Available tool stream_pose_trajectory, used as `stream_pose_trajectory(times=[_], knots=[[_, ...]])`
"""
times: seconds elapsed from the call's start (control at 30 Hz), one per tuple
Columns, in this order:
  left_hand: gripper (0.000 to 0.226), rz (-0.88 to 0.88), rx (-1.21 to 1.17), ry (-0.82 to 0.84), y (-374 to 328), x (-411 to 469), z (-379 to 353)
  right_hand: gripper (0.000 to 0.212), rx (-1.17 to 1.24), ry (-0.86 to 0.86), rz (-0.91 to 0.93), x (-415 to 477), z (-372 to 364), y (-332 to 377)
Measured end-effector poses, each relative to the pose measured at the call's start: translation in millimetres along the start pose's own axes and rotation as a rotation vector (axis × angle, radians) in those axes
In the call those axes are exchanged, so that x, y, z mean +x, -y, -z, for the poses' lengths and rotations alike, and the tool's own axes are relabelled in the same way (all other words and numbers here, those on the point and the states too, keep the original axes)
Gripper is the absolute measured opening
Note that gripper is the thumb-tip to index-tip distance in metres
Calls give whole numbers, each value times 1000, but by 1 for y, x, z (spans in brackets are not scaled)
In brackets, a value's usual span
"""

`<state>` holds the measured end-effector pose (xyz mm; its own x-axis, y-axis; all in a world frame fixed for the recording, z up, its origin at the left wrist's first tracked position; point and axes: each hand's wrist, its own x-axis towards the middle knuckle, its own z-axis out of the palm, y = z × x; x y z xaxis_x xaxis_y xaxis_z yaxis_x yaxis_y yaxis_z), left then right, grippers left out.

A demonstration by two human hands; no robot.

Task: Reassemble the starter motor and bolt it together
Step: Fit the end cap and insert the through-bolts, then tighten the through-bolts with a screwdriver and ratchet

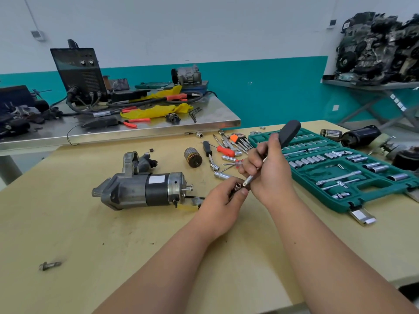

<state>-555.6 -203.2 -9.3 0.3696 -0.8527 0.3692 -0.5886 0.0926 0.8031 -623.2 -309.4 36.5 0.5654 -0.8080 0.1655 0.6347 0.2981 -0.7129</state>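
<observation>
In the head view, the right hand [269,168] is gripping the driver [289,133]. Its fingers [251,162] are curling round the chrome shaft, and the black handle is pointing up and away. The shaft is slanting down and to the left, so its square tip is pointing at the left hand [224,200]. This hand is pinching a small socket [237,189] between the thumb and the fingertips, just beside the tip. Whether the two are already touching cannot be told.

The starter motor [145,189] is lying on the worktop [113,234], to the left of both hands. Its long axis is running left to right, and its end cap is facing the hands. The left hand is the nearer one to it. Probably the socket is going onto the tip first, and then the driver needs to line up with the motor's axis.
</observation>
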Motion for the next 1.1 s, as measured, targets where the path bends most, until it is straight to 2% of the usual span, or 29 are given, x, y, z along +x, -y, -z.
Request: stream_pose_trajectory(times=[0.07,0.17,0.3,0.4,0.53,0.67,0.8,0.9,0.93,1.0,1.1], knots=[[12,-31,-2,-23,-2,-1,-1,55,1,7,9,1,-1,0],[31,-71,11,-56,-5,-3,-1,48,-107,58,37,-2,-4,-4],[27,-12,75,-11,-3,-3,0,41,-460,213,160,-5,1,-6],[25,51,68,-2,-5,-2,-3,38,-480,293,131,-6,2,-7],[25,197,-122,-5,-11,2,-3,41,-335,280,79,-3,1,-4],[17,148,10,-79,-12,1,-2,48,-402,112,3,-3,-3,-10],[16,152,65,-123,-14,2,1,59,-392,77,-105,-2,-6,-9],[6,143,65,-94,-15,3,5,47,-407,22,-90,-2,-7,-11],[2,140,83,-79,-15,3,7,43,-432,6,-73,-2,-8,-14],[11,128,93,-65,-15,3,10,45,-524,6,-71,-3,-8,-17],[17,123,142,-77,-12,4,19,44,-911,103,-58,-5,4,-5]])
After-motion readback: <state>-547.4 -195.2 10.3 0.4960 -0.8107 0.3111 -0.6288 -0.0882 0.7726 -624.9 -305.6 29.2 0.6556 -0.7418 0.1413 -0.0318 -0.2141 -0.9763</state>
